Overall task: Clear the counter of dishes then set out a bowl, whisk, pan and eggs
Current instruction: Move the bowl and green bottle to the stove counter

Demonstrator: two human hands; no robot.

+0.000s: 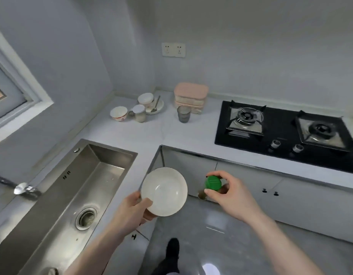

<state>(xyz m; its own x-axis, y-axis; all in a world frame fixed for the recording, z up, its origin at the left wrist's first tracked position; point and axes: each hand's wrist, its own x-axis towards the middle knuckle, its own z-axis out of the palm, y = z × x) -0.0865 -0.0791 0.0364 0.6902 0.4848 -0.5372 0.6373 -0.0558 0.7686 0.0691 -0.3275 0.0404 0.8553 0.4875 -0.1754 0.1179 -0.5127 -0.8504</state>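
Observation:
My left hand grips a white bowl by its rim, held in the air off the counter's inner corner, just right of the steel sink. My right hand holds a small jar with a green lid over the floor in front of the cabinets. On the counter's back corner stand a small patterned bowl, a lidded mug, a plate carrying a bowl and a spoon, and a grey tumbler.
A stack of pink and cream lidded boxes stands against the back wall. A black two-burner gas hob fills the counter's right side. A tap reaches over the sink at the left. White cabinet doors run below the counter.

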